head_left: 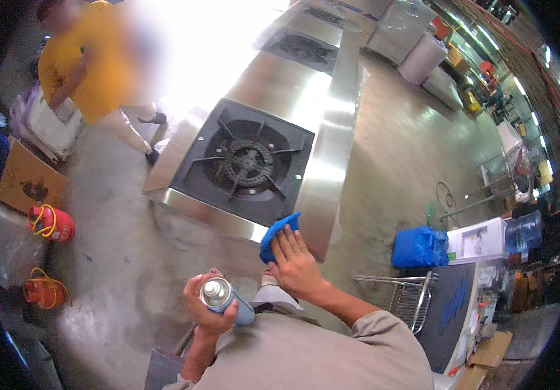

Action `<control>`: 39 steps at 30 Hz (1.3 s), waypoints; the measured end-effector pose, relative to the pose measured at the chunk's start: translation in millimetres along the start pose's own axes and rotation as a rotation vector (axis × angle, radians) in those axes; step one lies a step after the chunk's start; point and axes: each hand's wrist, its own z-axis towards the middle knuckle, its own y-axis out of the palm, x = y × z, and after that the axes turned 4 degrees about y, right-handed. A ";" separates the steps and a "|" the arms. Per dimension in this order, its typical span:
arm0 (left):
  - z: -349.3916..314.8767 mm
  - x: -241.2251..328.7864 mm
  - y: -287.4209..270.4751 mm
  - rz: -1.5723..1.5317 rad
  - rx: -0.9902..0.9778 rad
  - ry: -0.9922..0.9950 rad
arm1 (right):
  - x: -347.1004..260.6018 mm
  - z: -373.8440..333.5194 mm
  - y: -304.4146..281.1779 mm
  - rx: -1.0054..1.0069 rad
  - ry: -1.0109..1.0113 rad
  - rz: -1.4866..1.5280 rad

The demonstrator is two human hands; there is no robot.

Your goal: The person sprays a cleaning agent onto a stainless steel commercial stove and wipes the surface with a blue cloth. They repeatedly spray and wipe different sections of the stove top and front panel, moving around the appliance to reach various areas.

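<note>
Head view: spray can in one hand, blue cloth under the other at the stove's near edge

The left hand is wrapped around a spray can, thumb on one side and fingers on the other, its uncapped nozzle showing; the can is held before the body, short of the stove's near edge. The right hand lies over a folded blue cloth, fingers straight and close together; whether the thumb pinches it from beneath I cannot tell. That cloth sits on the near edge of the steel stove, toward the right corner and just beside the black burner.

The cloth should be light, soft and hard to damage, best spread under flat fingers or gripped by a fold. The can looks stiff and smooth, probably slippery if wet; its weight depends on the unseen contents. Its side wall is the place to hold, clear of the nozzle.
</note>
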 end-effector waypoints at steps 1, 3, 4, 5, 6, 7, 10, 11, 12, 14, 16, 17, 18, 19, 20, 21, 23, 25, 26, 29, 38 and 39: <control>-3.0 -9.0 0.6 -0.142 0.073 -0.025 | -11.6 10.0 8.0 0.020 -0.034 -0.008; -10.0 -34.7 -6.4 -0.323 0.101 -0.069 | -33.5 30.7 20.8 0.049 -0.065 -0.019; -11.2 -46.8 -13.8 -0.419 0.113 -0.087 | -44.1 41.8 26.5 0.059 -0.063 -0.022; -10.0 -59.7 -26.3 -0.403 0.101 -0.071 | -55.3 54.1 31.8 0.068 -0.060 -0.024; -8.7 -70.6 -37.4 -0.389 0.087 -0.056 | -67.8 65.7 37.6 0.086 -0.058 -0.023; -5.1 -82.7 -50.5 -0.385 0.076 -0.027 | -80.1 77.8 43.2 0.103 -0.056 -0.022; 13.8 -112.7 -96.9 -0.404 0.030 -0.007 | -116.5 119.8 56.0 0.124 -0.068 -0.011; 21.0 -123.7 -114.0 -0.433 0.015 -0.009 | -128.1 135.6 59.0 0.125 -0.074 -0.007; 29.8 -132.7 -129.4 -0.463 0.003 -0.010 | -140.1 151.0 59.6 0.113 -0.068 0.001; 51.3 -147.0 -164.0 -0.534 -0.081 -0.027 | -165.4 184.1 60.7 0.090 -0.054 0.014; 62.7 -163.2 -192.7 -0.607 -0.149 -0.098 | -181.7 217.5 64.7 0.078 0.006 0.057; 66.9 -172.7 -205.0 -0.648 -0.175 -0.149 | -186.4 232.1 65.9 0.073 0.039 0.078; 73.9 -183.4 -218.3 -0.682 -0.202 -0.193 | -190.4 246.8 66.5 0.083 0.062 0.047; 79.4 -192.3 -227.2 -0.712 -0.183 -0.225 | -191.3 258.9 66.3 0.092 0.087 0.016; 83.0 -200.0 -232.7 -0.742 -0.165 -0.259 | -191.6 268.3 66.8 0.101 0.113 -0.016; 85.5 -209.0 -236.5 -0.772 -0.143 -0.294 | -191.2 275.9 71.1 0.108 0.122 -0.011; 93.4 -228.1 -239.8 -0.830 -0.135 -0.312 | -195.5 286.1 70.2 0.093 0.155 -0.035; 100.5 -250.7 -240.6 -0.863 -0.146 -0.305 | -198.2 287.4 69.5 0.100 0.210 -0.007; 105.3 -262.2 -241.8 -0.857 -0.141 -0.311 | -200.7 287.8 68.0 0.111 0.233 0.014; 134.3 -293.1 -245.8 -0.834 -0.177 -0.304 | -209.1 291.3 67.4 0.148 0.327 0.043; 289.1 -344.9 -257.3 -0.486 -0.545 0.068 | -230.2 314.8 86.0 0.384 0.640 0.166; 305.3 -345.9 -252.5 -0.443 -0.561 0.148 | -231.9 312.3 87.3 0.465 0.701 0.268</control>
